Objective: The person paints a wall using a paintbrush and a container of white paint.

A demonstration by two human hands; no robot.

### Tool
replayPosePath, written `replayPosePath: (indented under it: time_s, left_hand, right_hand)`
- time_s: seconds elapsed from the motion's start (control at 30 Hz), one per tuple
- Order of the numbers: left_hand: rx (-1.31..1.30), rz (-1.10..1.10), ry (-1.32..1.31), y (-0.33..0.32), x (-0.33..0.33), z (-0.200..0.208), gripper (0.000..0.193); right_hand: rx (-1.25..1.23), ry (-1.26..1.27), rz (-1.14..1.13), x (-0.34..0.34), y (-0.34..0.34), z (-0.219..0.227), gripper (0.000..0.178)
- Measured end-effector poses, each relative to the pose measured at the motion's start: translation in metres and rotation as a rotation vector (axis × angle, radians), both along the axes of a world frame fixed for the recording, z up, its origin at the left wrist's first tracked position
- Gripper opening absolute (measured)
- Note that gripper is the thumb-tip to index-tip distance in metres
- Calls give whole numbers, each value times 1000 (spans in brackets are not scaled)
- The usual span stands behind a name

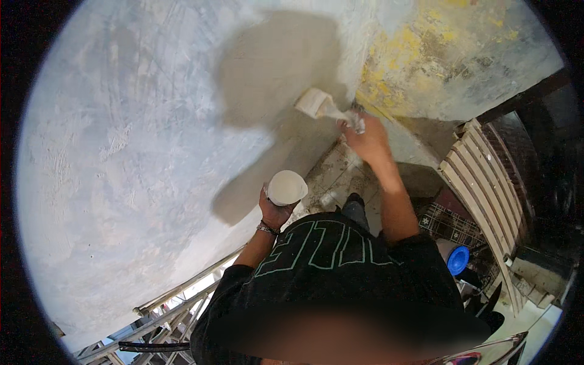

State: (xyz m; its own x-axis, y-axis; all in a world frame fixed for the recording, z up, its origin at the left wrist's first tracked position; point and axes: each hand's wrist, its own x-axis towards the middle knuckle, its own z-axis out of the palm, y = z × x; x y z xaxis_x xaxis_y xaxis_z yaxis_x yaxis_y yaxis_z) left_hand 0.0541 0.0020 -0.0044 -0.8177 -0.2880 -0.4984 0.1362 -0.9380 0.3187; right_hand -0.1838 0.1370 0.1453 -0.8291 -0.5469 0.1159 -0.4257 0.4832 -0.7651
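**A:** ok so what's in that white tub (271, 190)?

**B:** Honestly can't say for sure. The mouth faces up and everything inside looks smooth and whitish, but I can't tell if that's a fill or just the bare bottom. It's up off the floor (340, 176), near the big patchy grey-blue wall (152, 128), with the left grip (277, 214) curled around its side.

**A:** And the other hand?

**B:** Right grip (370, 141) is closed around the handle of a wide brush (317, 103), head pointing left, up by the corner where the yellow-stained wall (420, 67) starts. Can't tell if the bristles touch the wall. They look pale and coated tho.

**A:** Any other containers?

**B:** Yeah, there's a pale cylindrical one with a round blue end (457, 260) lower right, near the slatted wooden piece (477, 188). No clue what's in it, the blue is all I can make out.
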Motion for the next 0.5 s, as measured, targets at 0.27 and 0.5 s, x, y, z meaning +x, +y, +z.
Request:
replayPosePath:
  time_s: [0.27, 0.5]
  left_hand:
    - [95, 13, 28, 2, -4, 6, 61]
    - [72, 6, -5, 0, -4, 11, 61]
  right_hand:
    - [-409, -112, 42, 9, 7, 22, 21]
    - [165, -17, 12, 28, 5, -217, 37]
